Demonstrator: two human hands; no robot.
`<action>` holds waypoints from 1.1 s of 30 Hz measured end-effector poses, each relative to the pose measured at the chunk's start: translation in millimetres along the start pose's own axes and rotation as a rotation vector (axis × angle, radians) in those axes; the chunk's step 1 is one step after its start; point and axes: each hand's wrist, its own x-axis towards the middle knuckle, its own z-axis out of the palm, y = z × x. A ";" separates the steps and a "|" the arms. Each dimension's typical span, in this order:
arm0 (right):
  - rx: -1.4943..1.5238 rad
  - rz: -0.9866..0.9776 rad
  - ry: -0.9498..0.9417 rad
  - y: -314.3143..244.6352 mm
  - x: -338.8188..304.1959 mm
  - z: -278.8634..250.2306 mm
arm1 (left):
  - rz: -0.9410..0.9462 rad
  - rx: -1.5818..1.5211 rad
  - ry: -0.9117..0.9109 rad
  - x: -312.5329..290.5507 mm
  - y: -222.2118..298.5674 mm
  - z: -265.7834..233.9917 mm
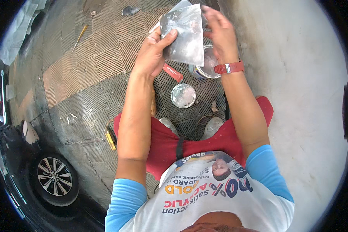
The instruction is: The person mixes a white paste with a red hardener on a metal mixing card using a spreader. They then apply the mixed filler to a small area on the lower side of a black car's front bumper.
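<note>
One smeared grey plate [187, 42] raised over floor [92, 65], near floor's right edge, clasped in left hand [152, 50], thumb across face. Step likely two-handed plate work; next move seems to call for steady left grip. Right hand [223, 34] beside plate's right edge, fingers bent, blurred; whether gripping, cannot tell.

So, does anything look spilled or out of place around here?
No spill stands out. A crumpled grey scrap at the top, left of the plate, and a small tan scrap beyond the right shoe look like stray litter, lying loose on the floor.
</note>
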 end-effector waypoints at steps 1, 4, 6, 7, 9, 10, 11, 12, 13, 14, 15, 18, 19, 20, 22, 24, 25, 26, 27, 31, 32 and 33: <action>-0.062 -0.147 0.124 11.0 9.8 -5.2 | 0.068 0.081 0.048 2.0 0.9 0.8; -0.042 -0.029 -0.042 -13.0 11.2 5.0 | 0.328 0.338 0.132 13.1 -0.4 -8.3; -0.136 0.017 -0.169 -13.2 5.1 15.0 | 0.404 0.493 0.093 16.6 1.6 -11.5; -0.227 0.008 -0.233 -2.9 8.1 12.3 | 0.394 0.491 0.090 19.1 1.6 -9.7; -0.303 -0.015 -0.380 6.5 -6.4 19.5 | 0.432 0.314 0.246 32.8 -5.4 -31.8; -0.187 0.142 -0.427 15.0 -24.5 27.4 | 0.453 0.224 0.327 38.7 -9.7 -45.6; -0.134 0.243 -0.558 40.3 -37.6 9.5 | 0.456 0.061 0.385 39.2 -6.4 -44.3; -0.265 0.333 -0.692 54.9 -59.9 -5.2 | 0.457 -0.096 0.445 39.9 -1.7 -45.5; -0.530 0.270 -0.859 79.2 -79.9 -24.5 | 0.446 -0.151 0.541 45.5 -2.9 -62.4; -0.903 -0.020 -0.890 94.4 -100.7 -42.0 | 0.412 -0.198 0.596 46.2 -4.5 -76.0; -0.958 -0.045 -0.698 91.5 -112.3 -46.8 | 0.320 -0.291 0.668 46.4 -9.5 -90.1; -0.925 -0.142 -0.268 67.8 -99.7 -45.6 | 0.162 -0.468 0.784 50.8 -26.1 -92.8; -0.884 -0.167 -0.142 62.1 -92.3 -46.1 | 0.118 -0.506 0.806 49.9 -32.9 -88.8; -0.889 -0.292 -0.242 71.9 -83.9 -51.8 | 0.080 -0.485 0.762 49.6 -39.4 -85.2; -0.887 -0.570 -0.446 101.3 -54.6 -67.5 | 0.027 -0.449 0.666 54.4 -51.4 -74.5; -1.019 -0.552 -0.606 107.2 -41.2 -85.9 | -0.026 -0.477 0.637 53.4 -61.0 -56.3; -1.066 -0.523 -0.637 109.5 -36.8 -96.8 | -0.064 -0.452 0.623 53.4 -64.5 -48.4; -1.106 -0.495 -0.674 109.7 -34.3 -103.3 | -0.099 -0.426 0.615 51.8 -68.2 -42.9; -1.032 -0.626 -0.585 115.1 -31.7 -113.6 | -0.125 -0.388 0.609 51.5 -74.6 -40.2; -1.113 -0.354 -0.580 128.9 -19.3 -150.1 | -0.190 -0.311 0.524 42.5 -94.3 -26.4; -1.061 -0.283 -0.544 132.8 -16.5 -158.2 | -0.203 -0.304 0.500 39.5 -94.2 -18.7; -1.007 -0.213 -0.511 136.6 -14.6 -161.8 | -0.215 -0.297 0.481 36.0 -92.4 -12.5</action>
